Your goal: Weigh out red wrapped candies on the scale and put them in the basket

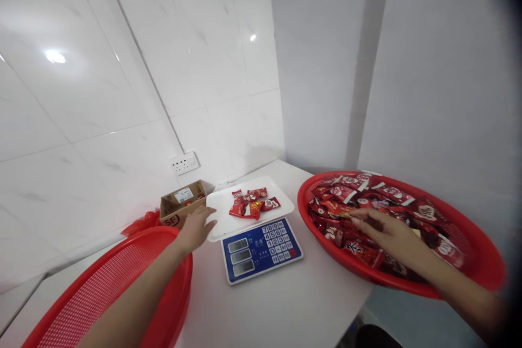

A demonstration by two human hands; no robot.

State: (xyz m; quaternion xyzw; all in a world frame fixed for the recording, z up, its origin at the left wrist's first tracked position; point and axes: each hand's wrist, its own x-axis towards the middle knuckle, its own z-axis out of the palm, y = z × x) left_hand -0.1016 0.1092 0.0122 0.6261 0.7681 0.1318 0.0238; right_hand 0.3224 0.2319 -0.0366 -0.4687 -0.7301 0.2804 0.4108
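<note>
Several red wrapped packets (250, 204) lie on the white tray (222, 217) of a blue electronic scale (261, 250). My left hand (196, 230) is at the tray's left edge, fingers apart and holding nothing. On the right, a wide red basket (485, 261) holds many red and pink packets (393, 193). Over these packets is my right hand (379, 228), its thumb and fingers closed together at the tips. Whatever may be between those fingertips is too small to make out.
A second red basket (101, 277), with mesh sides, stands at the lower left under my left forearm. Behind it are an open cardboard box (179, 209) and a red plastic bag (141, 223). Tiled and grey walls bound the white table (261, 310).
</note>
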